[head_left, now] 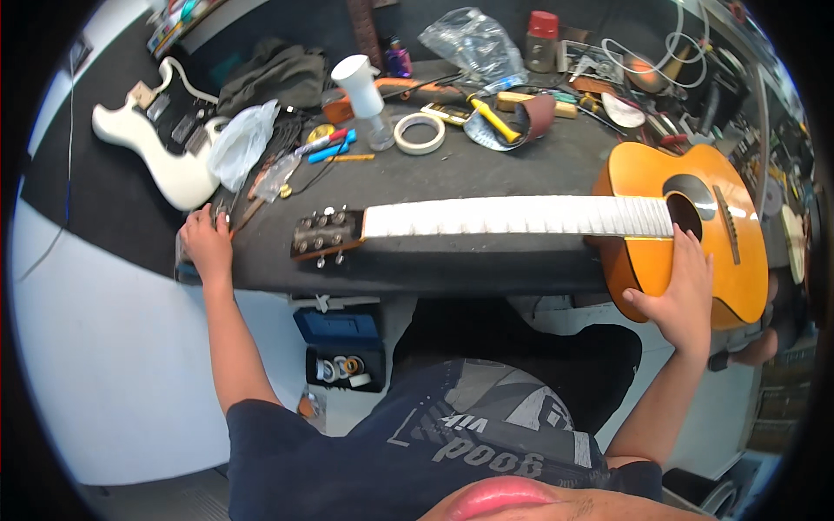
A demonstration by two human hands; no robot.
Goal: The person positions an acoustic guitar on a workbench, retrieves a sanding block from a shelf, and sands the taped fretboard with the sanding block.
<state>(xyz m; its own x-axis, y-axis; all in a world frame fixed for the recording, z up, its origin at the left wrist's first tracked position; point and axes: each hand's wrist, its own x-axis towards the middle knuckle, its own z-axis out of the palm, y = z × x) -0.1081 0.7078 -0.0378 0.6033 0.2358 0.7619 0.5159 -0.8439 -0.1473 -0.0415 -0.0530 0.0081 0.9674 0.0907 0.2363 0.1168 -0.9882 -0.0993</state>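
Note:
An acoustic guitar with an orange-yellow body lies across the dark workbench, its body at the right. White tape-like covering runs along its fretboard, and the dark headstock points left. My right hand rests on the guitar top below the sound hole, fingers stretched out and thumb apart. Out at the bench's left front corner, my left hand has its fingers curled over small metal-looking things. What it grips is too small to make out. A white electric guitar body lies just beyond that hand.
Behind the neck are a masking tape roll, a white-topped spray bottle, a yellow-handled tool and a plastic bag. Tools crowd the bench's far right. An opened blue toolbox with tape rolls sits below the front edge.

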